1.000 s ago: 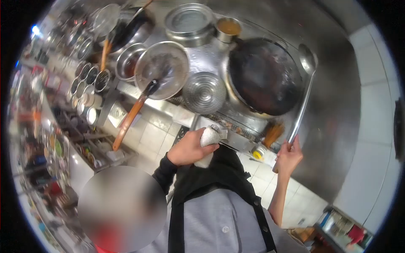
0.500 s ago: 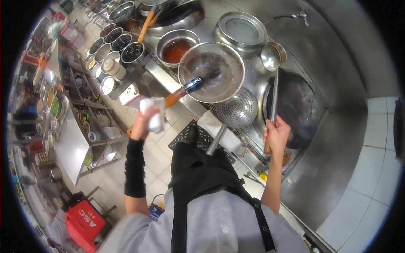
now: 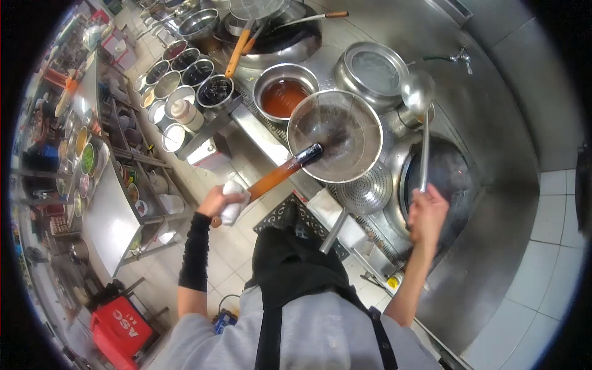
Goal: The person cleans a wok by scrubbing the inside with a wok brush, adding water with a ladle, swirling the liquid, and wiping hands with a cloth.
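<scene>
A person in a grey cloth shirt (image 3: 287, 336) and black apron (image 3: 305, 271) worked at a steel worktop (image 3: 333, 43), a tool in each hand. The left hand (image 3: 221, 205), below a ribbed black sleeve (image 3: 196, 253), was clenched on a crumpled white cloth (image 3: 233, 203) at the smooth wooden handle (image 3: 271, 183) of a strainer (image 3: 345, 139), the rounded tip of the wood poking out beneath. The strainer, a wide, shallow round of fine grey mesh with a thin bright rim, stretched over the worktop's edge, a dark, shiny collar joining it to the wood. It overlapped a colander (image 3: 365, 190) of dimpled, pierced steel and stood just beside a steel bowl (image 3: 277, 73) of clear red-brown liquid (image 3: 283, 98). The right hand (image 3: 428, 214) was wrapped around the lower shaft of a ladle (image 3: 419, 91), whose slender metal stem rose to a deep, polished cup near a squat, round-shouldered pot (image 3: 345, 86); whether the cup touched anything could not be told. Behind that hand sat a black, curved wok (image 3: 447, 179), its surface dull with a few glossy patches. A black mat (image 3: 271, 214) with scrolled cut-outs lay on pale square tiles (image 3: 225, 262)
</scene>
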A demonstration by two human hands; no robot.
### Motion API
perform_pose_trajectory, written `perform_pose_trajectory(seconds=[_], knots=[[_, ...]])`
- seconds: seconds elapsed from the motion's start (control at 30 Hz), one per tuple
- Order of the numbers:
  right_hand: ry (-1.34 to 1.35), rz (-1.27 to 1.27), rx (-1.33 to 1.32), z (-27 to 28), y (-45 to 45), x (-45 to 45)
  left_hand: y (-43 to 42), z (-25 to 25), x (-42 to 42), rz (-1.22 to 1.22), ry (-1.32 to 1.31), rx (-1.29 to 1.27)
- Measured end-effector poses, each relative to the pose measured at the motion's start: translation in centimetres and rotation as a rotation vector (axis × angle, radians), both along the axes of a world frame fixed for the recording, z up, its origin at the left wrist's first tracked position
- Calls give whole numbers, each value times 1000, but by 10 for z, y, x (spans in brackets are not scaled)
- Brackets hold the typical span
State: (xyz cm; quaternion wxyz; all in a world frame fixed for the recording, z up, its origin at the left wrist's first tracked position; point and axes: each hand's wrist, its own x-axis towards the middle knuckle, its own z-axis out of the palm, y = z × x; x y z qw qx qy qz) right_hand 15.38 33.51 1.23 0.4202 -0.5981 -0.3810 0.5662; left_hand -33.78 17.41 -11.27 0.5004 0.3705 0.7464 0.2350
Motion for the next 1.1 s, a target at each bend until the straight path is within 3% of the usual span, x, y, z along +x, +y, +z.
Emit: perform_pose_trajectory(seconds=[0.03, 0.17, 0.2, 0.3, 0.5, 0.63, 0.73, 0.77, 0.83, 0.9, 0.97, 1.1], knots=[[-332, 23, 12, -9, 0, -16, 1, 3, 0, -16, 21, 4], [551, -186, -42, -31, -3, -12, -1, 25, 8, 13, -26, -158], [888, -132, -93, -34, -1, -6, -3, 32, 15, 92, -129, -140], [1157, 179, -252, -32, 9, -6, -12, -8, 5, 89, -122, 68], [635, 328, -232, 23, 20, -95, 17, 9, -31, 49, -43, 102], [256, 540, 51, 50, 60, -210, 47, 1, -74, -96, 39, 258], [92, 647, 186, 48, 110, -317, 64, -4, -97, -175, 62, 97], [45, 683, 237, 45, 127, -357, 62, -15, -99, -162, 201, 178], [-32, 710, 309, 31, 165, -443, 69, -5, -112, -241, 2, 228], [-177, 737, 402, 13, 208, -525, 65, -24, -124, -224, -31, 373], [-467, 777, 528, 2, 251, -597, 67, 7, -146, -294, -136, 353], [-576, 781, 512, -19, 307, -712, 61, 27, -187, -227, -196, 464]])
